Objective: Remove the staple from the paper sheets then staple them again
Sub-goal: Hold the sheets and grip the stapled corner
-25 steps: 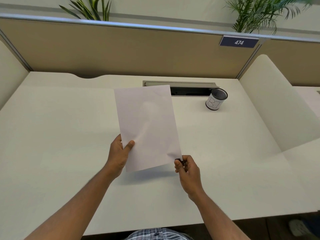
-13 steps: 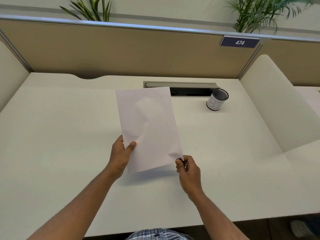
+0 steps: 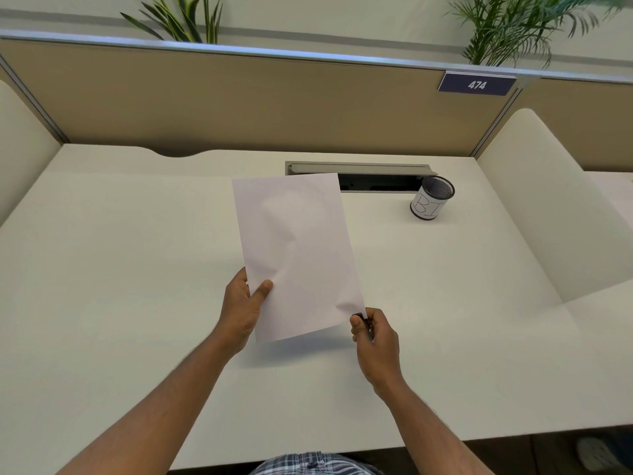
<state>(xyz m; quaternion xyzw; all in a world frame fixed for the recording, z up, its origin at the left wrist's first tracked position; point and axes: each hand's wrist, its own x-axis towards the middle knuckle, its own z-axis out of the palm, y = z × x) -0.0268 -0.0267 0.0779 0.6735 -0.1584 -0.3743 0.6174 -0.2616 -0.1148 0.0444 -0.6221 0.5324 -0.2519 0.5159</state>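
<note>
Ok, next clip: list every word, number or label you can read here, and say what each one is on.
"474": white digits on the dark blue plate fixed to the top rail of the partition.
"BI": hand-drawn letters on the white wrap of the mesh cup; the second character could also be a 1.
The paper sheets held up in the hands show no readable text.
Nothing else in view carries writing.

Pale cream desk (image 3: pixel 102 269) boxed in by tan fabric partition (image 3: pixel 239 104), navy "474" plate (image 3: pixel 476 84) clipped on top rail, green potted palms (image 3: pixel 507 25) behind.
</note>
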